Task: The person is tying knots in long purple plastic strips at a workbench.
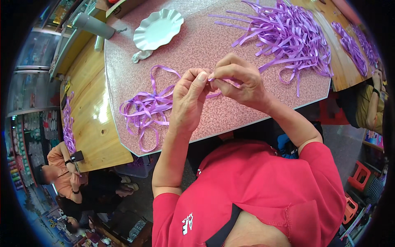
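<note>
My left hand (190, 95) and my right hand (242, 80) meet above the near part of the pink-patterned tabletop (197, 49). Both pinch a purple ribbon (212, 78) between thumb and fingers, and a bit of it shows at the fingertips. Part of the ribbon is covered by my fingers. Left of my left hand lies a loose pile of looped purple ribbons (150, 102). Beyond my right hand, a much larger heap of purple ribbons (288, 39) spreads over the far right of the table.
A pale scalloped plate (158, 29) sits at the far left, near a grey tumbler (94, 25). Wooden tables (88, 119) adjoin on both sides, with more ribbon bundles (349, 47). Co-workers sit left (63, 171) and right (370, 103). Red stools (359, 176) stand at right.
</note>
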A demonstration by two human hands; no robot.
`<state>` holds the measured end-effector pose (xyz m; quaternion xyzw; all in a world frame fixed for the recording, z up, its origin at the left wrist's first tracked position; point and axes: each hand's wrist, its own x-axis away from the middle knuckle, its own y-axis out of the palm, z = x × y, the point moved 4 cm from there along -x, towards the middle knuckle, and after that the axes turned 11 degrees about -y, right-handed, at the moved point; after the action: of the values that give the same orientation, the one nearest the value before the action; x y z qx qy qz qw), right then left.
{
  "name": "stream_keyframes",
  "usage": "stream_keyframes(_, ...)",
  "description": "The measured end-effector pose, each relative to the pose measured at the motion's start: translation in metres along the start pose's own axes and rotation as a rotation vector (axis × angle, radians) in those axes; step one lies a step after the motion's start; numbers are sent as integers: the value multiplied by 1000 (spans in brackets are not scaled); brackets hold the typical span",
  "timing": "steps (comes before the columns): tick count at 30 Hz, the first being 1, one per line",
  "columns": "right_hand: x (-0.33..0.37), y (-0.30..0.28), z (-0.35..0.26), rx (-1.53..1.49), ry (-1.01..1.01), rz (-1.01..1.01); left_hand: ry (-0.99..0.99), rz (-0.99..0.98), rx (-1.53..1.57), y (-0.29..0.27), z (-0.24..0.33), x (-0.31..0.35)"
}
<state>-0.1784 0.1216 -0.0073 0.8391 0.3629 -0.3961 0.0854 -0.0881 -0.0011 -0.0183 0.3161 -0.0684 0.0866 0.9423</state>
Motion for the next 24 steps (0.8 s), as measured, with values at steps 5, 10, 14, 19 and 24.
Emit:
stream_keyframes(5, -8, -7, -10, 336, -307, -104, 64, 99, -169, -5, 3, 4)
stream_keyframes(10, -5, -7, -9, 359, -297, -90, 168, 136, -273, -1, -2, 8)
stream_keyframes(14, -6, -4, -10, 358, -294, -92, 281, 222, -339, -5, -3, 7)
stream_keyframes(19, -5, -2, -7, 265, -129, -76, 378, 301, -432, -8, -5, 6)
stream_keyframes(24, -3, 1, -4, 131, 93, 9, 428, 284, -408, -7, -7, 2)
